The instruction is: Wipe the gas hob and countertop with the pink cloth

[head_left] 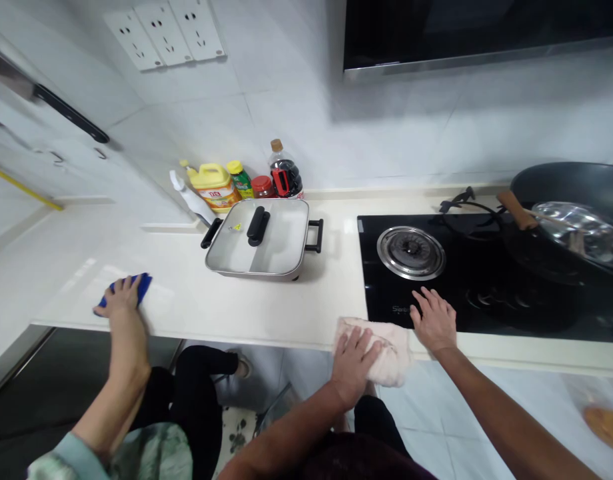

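Observation:
My left hand point(354, 365) holds a folded pale pink cloth point(394, 360) against the counter's front edge, its fingers laid over the top. Part of the cloth rests on the white counter point(266, 313) and part hangs over the edge. To the right, my right hand point(435, 322) lies with fingers spread on the near edge of the black glass stove point(466, 273), with nothing in it. A round metal burner point(410, 252) is just beyond that hand.
At the left, another person's hand point(120, 297) presses a blue cloth point(144, 285) on the counter. A lidded electric pan point(286, 237) stands mid-counter, with several bottles, including a yellow jug point(214, 187), behind it. A large wok point(561, 180) sits on the stove's right side.

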The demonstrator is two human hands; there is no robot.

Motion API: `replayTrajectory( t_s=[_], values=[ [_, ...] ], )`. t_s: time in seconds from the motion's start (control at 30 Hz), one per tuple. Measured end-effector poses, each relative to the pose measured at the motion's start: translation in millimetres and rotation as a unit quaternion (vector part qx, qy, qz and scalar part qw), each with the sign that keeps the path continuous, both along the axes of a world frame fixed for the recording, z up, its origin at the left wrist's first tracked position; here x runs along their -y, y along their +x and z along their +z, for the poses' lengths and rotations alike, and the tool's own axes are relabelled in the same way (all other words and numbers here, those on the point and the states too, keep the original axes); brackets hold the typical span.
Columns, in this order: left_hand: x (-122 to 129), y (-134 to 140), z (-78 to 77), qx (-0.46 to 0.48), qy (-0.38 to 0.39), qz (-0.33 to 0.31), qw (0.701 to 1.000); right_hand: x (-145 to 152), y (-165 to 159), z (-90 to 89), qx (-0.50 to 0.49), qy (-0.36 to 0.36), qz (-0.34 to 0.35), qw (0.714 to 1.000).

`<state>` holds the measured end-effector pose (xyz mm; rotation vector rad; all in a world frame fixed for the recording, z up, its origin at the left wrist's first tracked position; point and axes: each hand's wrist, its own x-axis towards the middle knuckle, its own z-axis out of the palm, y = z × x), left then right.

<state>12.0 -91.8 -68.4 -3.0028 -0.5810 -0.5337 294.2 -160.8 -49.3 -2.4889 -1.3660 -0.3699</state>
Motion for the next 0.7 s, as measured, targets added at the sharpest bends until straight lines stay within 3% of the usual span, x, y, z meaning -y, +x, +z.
replayTrajectory(
  t_s=[0.07, 0.17, 0.37, 0.43, 0.57, 0.7],
  values=[
    [-7.1, -7.8, 2.9, -0.008, 0.003, -0.023, 1.000, 0.3, 0.7, -1.4, -0.002, 0.002, 0.001, 1.000],
    [-32.2, -45.8, 10.3, -0.025, -0.011, -0.033, 0.999, -0.2, 0.9, -2.3, -0.003, 0.006, -0.001, 1.000],
    [-105.4, -154.7, 33.6, -0.077, -0.034, 0.070, 0.994, -4.0, -3.3, 3.6, -0.006, -0.001, -0.005, 1.000],
    [-123.1, -178.3, 40.0, -0.093, -0.046, 0.068, 0.992, -5.6, -4.8, 5.9, -0.008, 0.001, -0.006, 1.000],
    [-135.4, -193.7, 43.4, -0.083, -0.121, 0.078, 0.986, -8.1, -6.1, 7.8, -0.010, 0.013, -0.005, 1.000],
    [-137.0, -175.2, 48.9, 0.015, -0.262, 0.082, 0.961, -10.7, -6.2, 7.1, -0.013, 0.030, -0.001, 0.999]
  ],
)
